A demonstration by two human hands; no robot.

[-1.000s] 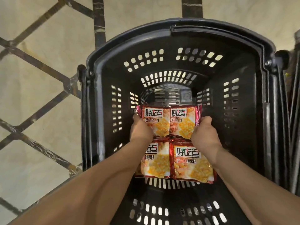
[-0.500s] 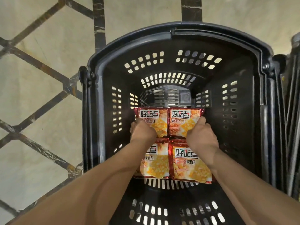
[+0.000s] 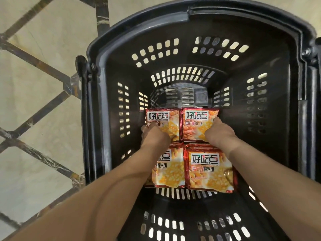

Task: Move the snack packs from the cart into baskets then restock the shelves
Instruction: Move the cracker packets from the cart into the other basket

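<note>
At lower centre, on the black basket (image 3: 107, 119) floor, two near snack packs (image 3: 210, 171) lie flat side by side. Just above, the left hand (image 3: 154, 135) curls round the far-left pack (image 3: 161, 117) and the right hand (image 3: 220, 132) round the far-right pack (image 3: 196, 122), each at its outer edge.

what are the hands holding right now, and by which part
The left hand grips the far left pack at its near left corner; the right hand grips the far right pack at its near right edge, thumb on top.

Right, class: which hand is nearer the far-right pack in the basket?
Right. The right hand grips the far-right pack at its right edge; the left hand grips the far-left pack beside it.
</note>
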